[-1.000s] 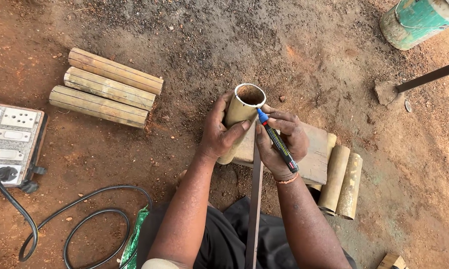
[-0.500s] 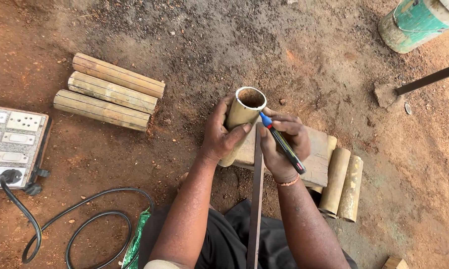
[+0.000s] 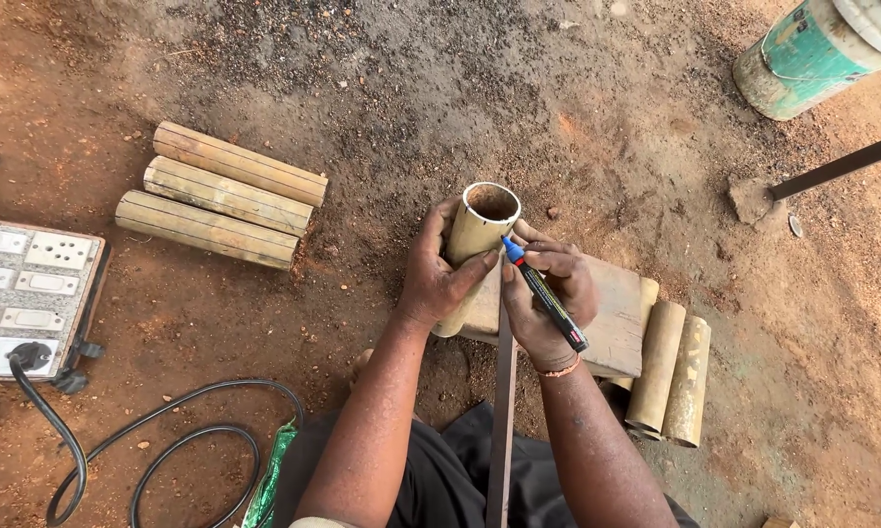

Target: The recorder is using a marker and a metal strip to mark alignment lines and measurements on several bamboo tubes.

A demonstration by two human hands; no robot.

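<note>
Two hands are working: our left hand (image 3: 439,279) is clasping a bamboo tube (image 3: 478,240), our right hand (image 3: 546,298) pinching a blue marker (image 3: 543,293); bare dirt ground (image 3: 382,98) is lying open ahead, three bamboo pieces (image 3: 220,194) lying left.

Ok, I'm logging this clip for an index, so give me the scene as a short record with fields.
setting: bare reddish dirt ground
left hand: grips an upright hollow bamboo tube
right hand: holds a blue-tipped marker, tip at the tube's side
support: wooden block under the hands
left of hands: three bamboo pieces, switchboard with black cable
right: two bamboo pieces
far right: green bucket
</note>
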